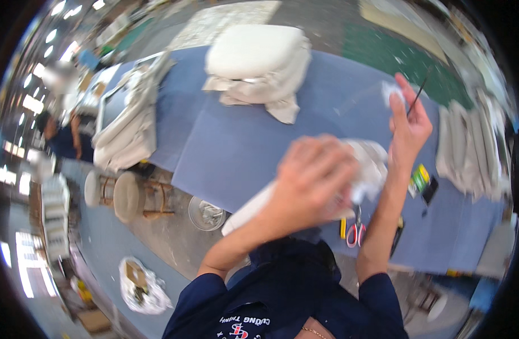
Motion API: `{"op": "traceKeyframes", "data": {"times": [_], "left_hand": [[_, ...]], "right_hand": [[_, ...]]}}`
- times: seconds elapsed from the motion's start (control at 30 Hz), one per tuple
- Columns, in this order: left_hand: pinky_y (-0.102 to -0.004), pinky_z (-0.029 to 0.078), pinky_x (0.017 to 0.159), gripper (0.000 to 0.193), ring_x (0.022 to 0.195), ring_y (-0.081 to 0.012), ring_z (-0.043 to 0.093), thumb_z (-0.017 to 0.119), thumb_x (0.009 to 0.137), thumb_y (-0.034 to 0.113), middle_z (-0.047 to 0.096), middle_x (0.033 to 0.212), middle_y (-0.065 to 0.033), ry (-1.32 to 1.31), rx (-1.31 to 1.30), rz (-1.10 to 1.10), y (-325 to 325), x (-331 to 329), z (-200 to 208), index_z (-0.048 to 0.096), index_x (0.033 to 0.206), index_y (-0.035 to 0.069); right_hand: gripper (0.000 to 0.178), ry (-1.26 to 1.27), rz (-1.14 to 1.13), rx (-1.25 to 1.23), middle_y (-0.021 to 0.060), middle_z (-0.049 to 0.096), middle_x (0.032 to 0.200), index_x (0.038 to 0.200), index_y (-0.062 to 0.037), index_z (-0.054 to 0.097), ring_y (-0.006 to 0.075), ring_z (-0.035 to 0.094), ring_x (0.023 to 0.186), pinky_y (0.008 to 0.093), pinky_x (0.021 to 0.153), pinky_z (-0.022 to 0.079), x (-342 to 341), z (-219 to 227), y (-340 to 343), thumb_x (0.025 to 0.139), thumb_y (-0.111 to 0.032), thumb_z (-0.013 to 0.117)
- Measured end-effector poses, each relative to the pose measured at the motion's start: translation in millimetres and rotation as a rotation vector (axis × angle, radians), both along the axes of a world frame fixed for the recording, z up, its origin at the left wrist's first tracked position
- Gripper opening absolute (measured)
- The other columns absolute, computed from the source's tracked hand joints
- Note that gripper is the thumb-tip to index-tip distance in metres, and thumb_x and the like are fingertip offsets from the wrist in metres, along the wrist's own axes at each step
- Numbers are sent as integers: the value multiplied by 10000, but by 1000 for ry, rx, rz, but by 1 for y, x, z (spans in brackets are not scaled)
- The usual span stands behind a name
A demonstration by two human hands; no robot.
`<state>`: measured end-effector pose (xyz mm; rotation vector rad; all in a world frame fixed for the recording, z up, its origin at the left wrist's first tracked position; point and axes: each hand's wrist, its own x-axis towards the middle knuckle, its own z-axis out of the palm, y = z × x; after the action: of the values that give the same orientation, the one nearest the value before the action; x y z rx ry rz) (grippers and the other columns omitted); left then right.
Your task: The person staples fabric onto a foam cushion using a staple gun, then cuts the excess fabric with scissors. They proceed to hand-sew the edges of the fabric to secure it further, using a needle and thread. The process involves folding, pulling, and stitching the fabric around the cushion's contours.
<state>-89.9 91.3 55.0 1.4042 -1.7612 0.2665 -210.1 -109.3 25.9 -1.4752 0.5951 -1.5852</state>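
My right hand (409, 130) is raised over the right part of the blue-covered table, fingers bent around a thin dark rod-like tool (419, 95). A small white wad (390, 93) shows beside its fingertips; whether it is held there I cannot tell. Blurred by motion, my left hand (315, 178) is over a beige fabric-covered piece (251, 210) at the near edge, its fingers curled and partly hidden. Crumpled light fabric (370, 161) lies between the two hands. Scissors with red-and-white handles (355, 234) rest by my right forearm, near a yellow-handled tool (343, 228).
Stacked beige cushions (256, 53) stand at the table's far side. Folded covers lie left (129, 127) and right (468, 147). A green-yellow packet (420, 176) sits near a dark flat object (431, 191). Left below are stools (129, 196), a bucket (200, 223) and another person (67, 135).
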Motion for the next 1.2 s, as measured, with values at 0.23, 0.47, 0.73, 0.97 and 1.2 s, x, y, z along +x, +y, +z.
{"op": "traceKeyframes", "data": {"times": [0.23, 0.47, 0.73, 0.97, 1.2], "left_hand": [[-347, 476, 974, 192, 1032, -246, 672, 692, 737, -47, 733, 1055, -124, 280, 191, -4, -52, 52, 4, 648, 921, -13], [-312, 462, 951, 170, 999, -182, 658, 654, 748, -62, 736, 1038, -107, 257, 169, -66, -76, 80, -10, 616, 906, -11], [-304, 465, 895, 164, 939, -182, 645, 720, 836, 7, 738, 1005, -100, 103, 215, -62, -97, 26, 9, 672, 991, -20], [-366, 466, 943, 222, 1017, -257, 632, 702, 803, 7, 730, 1057, -97, 30, 135, -86, -89, -7, 13, 715, 1024, 3], [-381, 454, 938, 252, 1033, -279, 610, 783, 761, 99, 728, 1062, -69, -20, 204, -310, -92, -14, 23, 736, 1001, 36]], "right_hand": [[176, -564, -232, 247, 128, 716, 1071, 1135, 1, 631, 15, 266, 491, 229, 432, 209, -157, -23, 10, 961, -27, 644], [245, -608, -518, 125, 60, 651, 937, 1216, 46, 609, 19, 307, 534, 220, 457, 214, -336, -114, 22, 994, -56, 613], [238, -118, 128, 310, 15, 720, 951, 1173, -24, 716, -12, 444, 584, 196, 480, 320, -85, -51, 62, 957, -121, 705], [345, -304, 783, 545, 72, 699, 750, 1220, 4, 656, 1, 394, 508, 198, 440, 247, -70, -36, 68, 1002, -262, 684], [331, -399, 695, 524, 37, 682, 767, 1217, 20, 660, 28, 491, 543, 194, 432, 265, -58, -32, 67, 975, -198, 716]]}}
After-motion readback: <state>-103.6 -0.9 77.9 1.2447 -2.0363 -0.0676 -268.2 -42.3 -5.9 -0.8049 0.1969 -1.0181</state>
